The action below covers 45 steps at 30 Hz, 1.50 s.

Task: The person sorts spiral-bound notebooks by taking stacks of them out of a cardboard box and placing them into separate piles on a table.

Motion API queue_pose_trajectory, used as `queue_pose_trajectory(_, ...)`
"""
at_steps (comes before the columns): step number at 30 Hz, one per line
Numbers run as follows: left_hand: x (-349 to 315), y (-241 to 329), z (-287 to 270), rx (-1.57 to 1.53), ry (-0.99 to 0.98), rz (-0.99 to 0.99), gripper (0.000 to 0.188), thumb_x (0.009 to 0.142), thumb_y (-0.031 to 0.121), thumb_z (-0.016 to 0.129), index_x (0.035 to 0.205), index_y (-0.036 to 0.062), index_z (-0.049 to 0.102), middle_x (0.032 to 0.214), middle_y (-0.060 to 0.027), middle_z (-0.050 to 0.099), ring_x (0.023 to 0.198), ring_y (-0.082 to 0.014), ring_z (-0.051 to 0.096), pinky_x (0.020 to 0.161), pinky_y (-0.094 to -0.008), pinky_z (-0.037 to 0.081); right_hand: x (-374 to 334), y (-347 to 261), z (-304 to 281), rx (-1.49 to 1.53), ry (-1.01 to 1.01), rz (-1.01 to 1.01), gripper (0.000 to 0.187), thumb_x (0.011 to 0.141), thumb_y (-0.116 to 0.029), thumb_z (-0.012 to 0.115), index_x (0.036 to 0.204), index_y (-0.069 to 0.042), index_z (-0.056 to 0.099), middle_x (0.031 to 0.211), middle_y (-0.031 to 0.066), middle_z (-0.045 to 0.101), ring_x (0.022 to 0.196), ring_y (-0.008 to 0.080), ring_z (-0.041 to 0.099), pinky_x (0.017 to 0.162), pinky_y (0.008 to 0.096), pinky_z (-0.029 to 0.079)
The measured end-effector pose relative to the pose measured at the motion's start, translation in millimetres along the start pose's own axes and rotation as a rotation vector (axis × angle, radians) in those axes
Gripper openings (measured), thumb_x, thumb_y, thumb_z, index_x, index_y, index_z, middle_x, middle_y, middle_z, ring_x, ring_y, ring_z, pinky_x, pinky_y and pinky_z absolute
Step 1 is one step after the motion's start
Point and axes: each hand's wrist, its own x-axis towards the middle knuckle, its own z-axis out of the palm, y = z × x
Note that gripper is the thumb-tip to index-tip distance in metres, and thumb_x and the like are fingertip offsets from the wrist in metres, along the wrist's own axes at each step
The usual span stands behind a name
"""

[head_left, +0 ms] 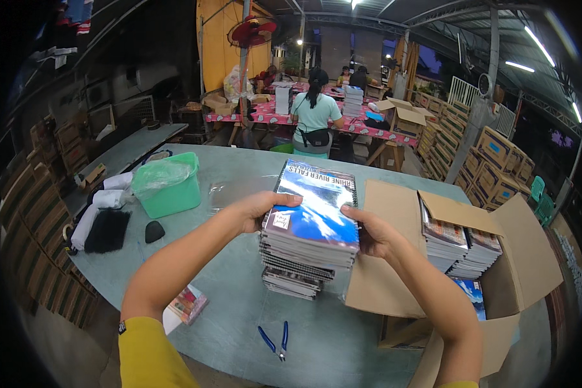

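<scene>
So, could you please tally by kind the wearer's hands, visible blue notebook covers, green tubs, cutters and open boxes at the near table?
Left hand and right hand: 2
Blue notebook covers, one held and one boxed: 2
Green tub: 1
Blue-handled cutters: 1
Open cardboard box: 1
Total: 7

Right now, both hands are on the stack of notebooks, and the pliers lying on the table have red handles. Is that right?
Not quite: the pliers have blue handles, not red, as the head view shows. The left hand and right hand are on the stack of notebooks, and the pliers do lie on the table.
</scene>
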Motion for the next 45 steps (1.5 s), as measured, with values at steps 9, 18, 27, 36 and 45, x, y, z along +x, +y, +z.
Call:
queue_pose_trajectory(9,71,-39,-63,0.0,-0.003,-0.02,0.046,0.079,0.027,0.068,0.112,-0.0021,0.053,0.099,-0.0109,0.063,0.085,-0.0163,0.063,0.072,-0.0286,0.053,61,11,5,-0.142,0.164,0.147,0.055,0.077,-0.047,0.063,0.114,-0.008,0.052,0.105,0.0111,0.058,0.094,0.0231,0.054,0.079,0.0391,0.044)
queue_pose_trajectory(18,73,-37,-62,0.189,0.083,0.03,0.05,0.084,0.033,0.06,0.119,-0.0015,0.048,0.11,-0.0143,0.058,0.091,-0.0225,0.062,0.077,-0.0346,0.051,51,0,8,-0.054,0.125,0.138,0.056,0.083,-0.033,0.06,0.126,-0.002,0.042,0.121,0.0155,0.049,0.108,0.0247,0.048,0.092,0.0388,0.038)
queue_pose_trajectory(27,16,10,9,0.875,0.47,0.723,0.03,0.086,0.021,0.056,0.106,-0.0008,0.058,0.1,-0.0105,0.061,0.09,-0.0184,0.057,0.078,-0.0298,0.046,-143,-49,-33,-0.663,-0.067,-0.473,0.062,0.085,-0.031,0.061,0.132,0.001,0.037,0.131,0.0137,0.044,0.121,0.0221,0.041,0.1,0.0321,0.033)
queue_pose_trajectory(36,67,-59,329,1.005,-0.659,0.387,0.044,0.083,0.025,0.061,0.112,-0.0064,0.052,0.102,-0.019,0.058,0.087,-0.0241,0.06,0.076,-0.0342,0.049,-328,51,-211,-1.71,0.239,0.28,0.063,0.059,-0.05,0.076,0.093,0.0,0.057,0.092,0.0181,0.061,0.09,0.0326,0.058,0.079,0.0406,0.045)
queue_pose_trajectory(45,207,-233,455,0.539,-0.088,-0.412,0.052,0.086,0.036,0.055,0.117,-0.0063,0.049,0.115,-0.0172,0.054,0.102,-0.0281,0.054,0.08,-0.0387,0.047,-343,104,-246,-1.693,0.513,-0.377,0.051,0.051,-0.046,0.078,0.071,-0.007,0.051,0.065,0.007,0.053,0.068,0.0241,0.053,0.063,0.036,0.038)
